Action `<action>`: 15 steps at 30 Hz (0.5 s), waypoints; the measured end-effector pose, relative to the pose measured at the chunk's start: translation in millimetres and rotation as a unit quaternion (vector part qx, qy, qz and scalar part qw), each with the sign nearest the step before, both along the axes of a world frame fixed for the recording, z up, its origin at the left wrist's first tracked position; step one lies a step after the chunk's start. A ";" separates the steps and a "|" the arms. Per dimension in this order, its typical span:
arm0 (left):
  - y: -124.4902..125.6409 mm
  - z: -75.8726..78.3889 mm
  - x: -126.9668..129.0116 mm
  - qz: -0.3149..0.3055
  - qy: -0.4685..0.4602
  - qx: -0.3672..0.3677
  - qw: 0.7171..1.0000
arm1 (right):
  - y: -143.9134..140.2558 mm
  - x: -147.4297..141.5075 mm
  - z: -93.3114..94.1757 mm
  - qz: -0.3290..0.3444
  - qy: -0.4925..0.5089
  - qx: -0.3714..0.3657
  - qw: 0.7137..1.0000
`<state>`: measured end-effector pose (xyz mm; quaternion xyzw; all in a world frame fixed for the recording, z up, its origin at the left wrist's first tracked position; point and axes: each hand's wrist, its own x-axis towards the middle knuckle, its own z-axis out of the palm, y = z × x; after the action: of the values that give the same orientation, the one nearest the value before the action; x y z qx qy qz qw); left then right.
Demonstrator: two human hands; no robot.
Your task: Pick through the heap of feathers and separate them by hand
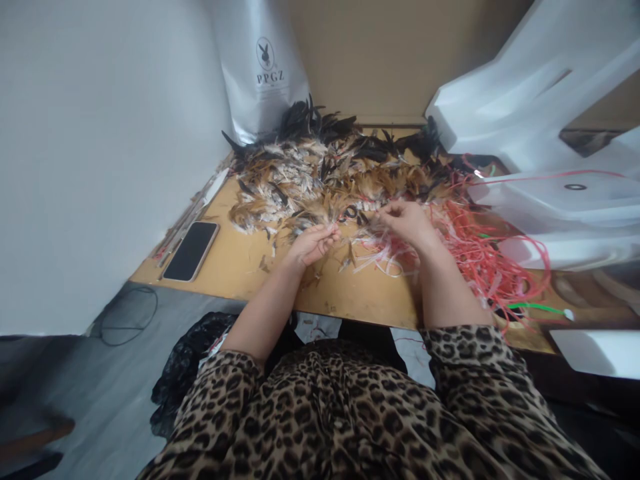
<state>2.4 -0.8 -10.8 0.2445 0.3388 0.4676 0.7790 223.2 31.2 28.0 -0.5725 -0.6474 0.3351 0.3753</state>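
My left hand [316,244] is closed in a pinch at the near edge of a feather pile [300,163]. A small tuft of brown feathers [327,210] fans out just beyond its fingertips and appears held at the base. To the right, my right hand [409,223] is also pinched, its thumb and finger close together. Whatever it grips is too fine to make out. Dark rings [351,212], perhaps scissor handles, lie between the hands. Pale pink strips [383,257] lie under and beside my right hand.
A phone [191,251] lies on the table's left side. Red strands [475,257] tangle at right, against a white sewing machine [540,107]. A silvery printed bag [265,87] stands behind the feathers. Below the table edge is a black plastic bag [187,360].
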 end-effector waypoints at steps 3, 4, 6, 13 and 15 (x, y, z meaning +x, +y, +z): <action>0.9 -1.0 0.9 0.002 0.020 0.003 1.000 | -6.8 -4.7 2.3 0.026 -0.030 0.045 0.998; 1.3 -1.9 1.1 0.002 0.027 0.008 1.000 | -9.3 -8.9 2.8 0.043 -0.006 0.058 0.997; 1.8 -3.8 1.5 -0.001 0.037 0.019 0.999 | -13.3 -19.1 2.2 0.085 0.048 0.057 0.994; 0.2 -5.6 2.1 -0.023 0.068 0.044 0.996 | -15.1 -42.2 -9.4 0.159 0.145 -0.021 0.976; -0.3 -5.3 2.6 -0.029 0.068 0.045 0.996 | -15.1 -44.0 -10.0 0.130 0.156 -0.035 0.979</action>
<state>5.0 -1.2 -16.0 0.3206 0.3625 0.4414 0.7556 179.2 16.1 18.1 -0.4372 -0.6375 0.4886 0.4047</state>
